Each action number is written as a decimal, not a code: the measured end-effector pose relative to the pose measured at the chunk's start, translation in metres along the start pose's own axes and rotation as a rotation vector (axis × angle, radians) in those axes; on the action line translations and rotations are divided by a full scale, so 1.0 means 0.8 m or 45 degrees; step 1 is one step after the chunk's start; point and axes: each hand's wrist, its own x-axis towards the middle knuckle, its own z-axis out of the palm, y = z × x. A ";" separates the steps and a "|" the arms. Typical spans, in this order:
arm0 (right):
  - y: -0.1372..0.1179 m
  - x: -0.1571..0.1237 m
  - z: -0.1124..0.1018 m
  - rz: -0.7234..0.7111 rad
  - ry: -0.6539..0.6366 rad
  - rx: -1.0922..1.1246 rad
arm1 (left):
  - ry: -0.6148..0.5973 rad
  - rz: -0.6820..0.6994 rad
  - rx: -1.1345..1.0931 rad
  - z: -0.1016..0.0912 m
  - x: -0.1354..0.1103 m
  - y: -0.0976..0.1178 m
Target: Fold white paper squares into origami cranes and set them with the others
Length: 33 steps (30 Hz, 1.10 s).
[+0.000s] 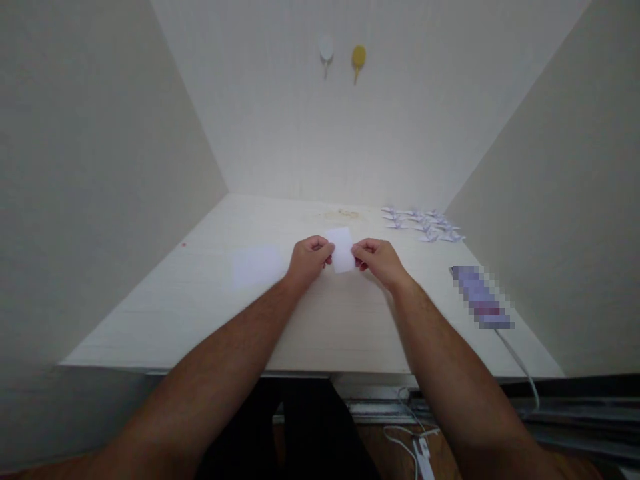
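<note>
A small white rectangle of paper (342,251) is held up over the middle of the table. My left hand (311,259) pinches its left edge between thumb and fingers. On the opposite edge, my right hand (379,260) grips it the same way. Whether the paper is folded or a single layer is too faint to make out. To the left of my left hand, a larger pale sheet of paper (257,265) lies flat on the table.
Several folded paper cranes (425,223) stand at the back right of the white table (200,320). A blurred-out phone-like device (480,297) with a white cable (517,360) lies near the right edge. Walls enclose three sides; two hooks, white (326,52) and yellow (359,59), hang behind.
</note>
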 end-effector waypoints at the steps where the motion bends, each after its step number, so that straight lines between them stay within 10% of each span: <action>1: 0.002 -0.001 0.001 -0.017 0.009 -0.022 | -0.038 0.024 0.043 -0.001 0.001 -0.001; 7: 0.006 0.001 -0.003 -0.028 0.159 -0.164 | -0.023 0.130 0.840 -0.068 0.019 0.016; 14: 0.017 0.006 -0.003 -0.030 0.164 -0.205 | -0.329 -0.397 1.636 -0.174 0.032 0.024; 33: 0.008 0.002 0.001 0.034 0.229 -0.223 | 0.166 -0.207 1.411 -0.182 0.040 -0.003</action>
